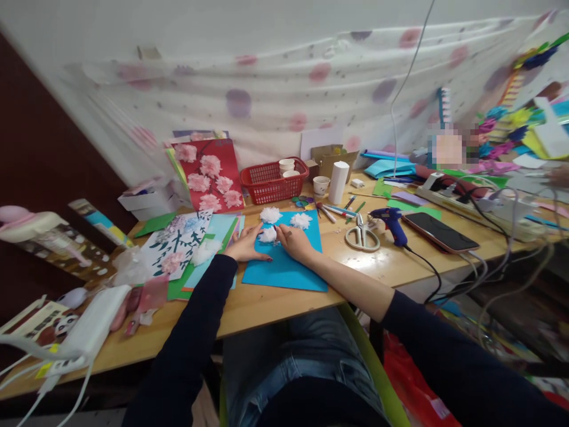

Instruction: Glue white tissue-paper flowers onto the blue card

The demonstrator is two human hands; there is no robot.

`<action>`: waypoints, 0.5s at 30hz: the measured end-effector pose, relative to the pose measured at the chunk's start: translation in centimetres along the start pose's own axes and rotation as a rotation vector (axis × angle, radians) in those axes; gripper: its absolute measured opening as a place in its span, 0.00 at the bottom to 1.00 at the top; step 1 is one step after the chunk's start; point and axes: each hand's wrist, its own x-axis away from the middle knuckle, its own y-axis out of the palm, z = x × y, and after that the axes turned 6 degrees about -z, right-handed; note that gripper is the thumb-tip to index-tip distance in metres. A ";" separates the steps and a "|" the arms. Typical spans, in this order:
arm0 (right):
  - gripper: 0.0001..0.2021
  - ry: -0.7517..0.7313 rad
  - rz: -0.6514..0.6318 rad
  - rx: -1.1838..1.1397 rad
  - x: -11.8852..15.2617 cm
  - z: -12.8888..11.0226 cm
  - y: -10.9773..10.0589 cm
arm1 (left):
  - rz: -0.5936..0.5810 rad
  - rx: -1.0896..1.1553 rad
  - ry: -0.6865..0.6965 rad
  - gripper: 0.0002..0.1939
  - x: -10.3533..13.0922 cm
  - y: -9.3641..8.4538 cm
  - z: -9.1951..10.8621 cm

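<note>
A sheet of bright blue paper (284,271) lies on the table before me, with fluffy white paper flowers on it. One flower (269,214) sits at its top left and another (301,221) at its upper right. Between my hands is a third white flower (267,235). My left hand (246,244) rests at the sheet's left edge, its thumb and fingers apart, fingertips against this flower. From the right, my right hand (294,242) reaches to the same flower with fingers pinched together. What they pinch, if anything, is too small to make out.
Scissors (362,237), a blue glue gun (391,224) and a phone (441,231) lie to the right, among cables. Behind stand a red basket (273,184), a paper cup (320,186) and a white roll (338,182). Decorated papers (178,243) cover the left side.
</note>
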 end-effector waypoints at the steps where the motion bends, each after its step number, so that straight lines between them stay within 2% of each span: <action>1: 0.17 0.003 0.003 -0.008 0.0 0.0 0.1 | -0.004 -0.003 -0.007 0.63 0.0 0.0 0.1; 5: 0.20 0.030 0.050 -0.095 -0.1 0.3 0.0 | -0.011 -0.016 -0.024 0.62 0.2 -0.2 0.3; 10: 0.29 0.101 0.188 -0.279 -0.1 0.7 -0.4 | 0.001 -0.041 -0.051 0.62 0.4 0.1 0.5; 13: 0.30 0.135 0.265 -0.376 -0.1 0.7 -0.6 | 0.030 -0.043 -0.044 0.62 0.3 0.2 0.6; 15: 0.30 0.153 0.304 -0.429 -0.1 0.7 -0.6 | 0.072 -0.042 -0.044 0.59 0.3 -0.3 0.6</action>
